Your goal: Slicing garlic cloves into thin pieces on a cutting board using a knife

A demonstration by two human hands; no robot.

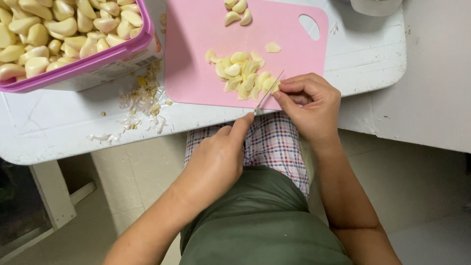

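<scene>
Left hand (216, 159) is closed round a knife handle, index finger stretched fwd along the top; the handle itself is hidden in the fist. The thin knife blade (268, 93) runs up and to the right from that fingertip, tip reaching the near edge of the sliced garlic pile (243, 73).

Right hand (309, 105) sits just beside the blade, fingers curled in and pinched on a small garlic piece (274, 87) right at the blade — the piece is mostly covered by the fingertips, so its shape can't be told.

Both hands work at the near right corner of a pink cutting board (196, 54), which lies on a white table (59, 122). The pile of pale yellow halved cloves sits mid-board, w/ one loose slice (273, 47) just beyond it and a few whole cloves (238, 12) at the board's far edge. The board has an oval hole (309, 27) near its far right corner.

Left of the board – a tub with a purple rim (98, 61), full of peeled garlic cloves (59, 29). Garlic trimmings and skins (142, 100) lie scattered on the table btwn tub and board.

Below the table edge: checked cloth (274, 142) and a green garment (260, 221) on the person's lap.
</scene>
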